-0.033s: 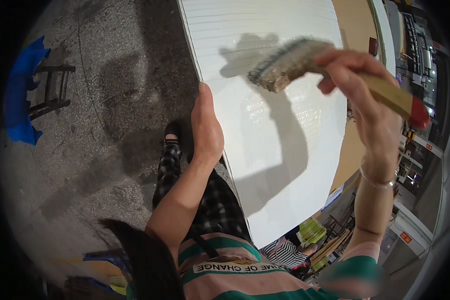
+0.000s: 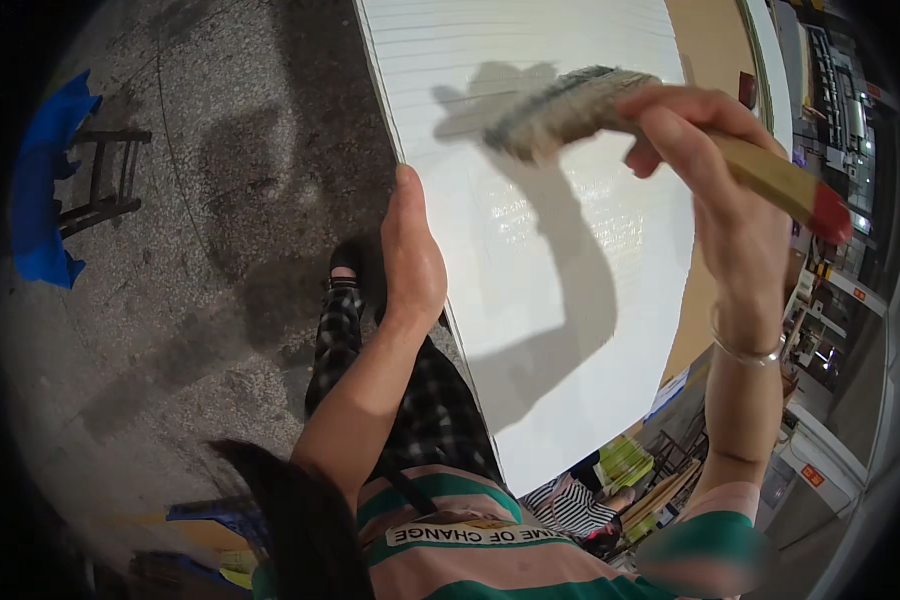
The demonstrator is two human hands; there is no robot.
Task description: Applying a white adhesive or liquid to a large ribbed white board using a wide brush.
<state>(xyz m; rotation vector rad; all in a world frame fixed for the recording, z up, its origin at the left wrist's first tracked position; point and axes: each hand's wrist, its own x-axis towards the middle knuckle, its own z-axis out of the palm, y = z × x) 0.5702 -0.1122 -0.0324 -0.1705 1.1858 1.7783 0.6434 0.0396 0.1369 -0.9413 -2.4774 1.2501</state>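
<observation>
Right hand (image 2: 715, 190) clenched around wide wooden-handled paintbrush (image 2: 610, 105) above large white-painted flat board (image 2: 570, 300), left hand (image 2: 410, 255) flat, steadying its edge; probably light, stiff-handled, soft-bristled; best held mid-handle.

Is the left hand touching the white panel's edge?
Touching. The head view shows the left hand pressed against the left edge of the white panel, with no gap between them.

The white board (image 2: 570, 250) lies bare from its near corner to its far edge, open to a hand. Along its left edge the grey floor (image 2: 220, 250) is free; a dark stool (image 2: 105, 180) with blue cloth (image 2: 45, 200) stands well apart.
</observation>
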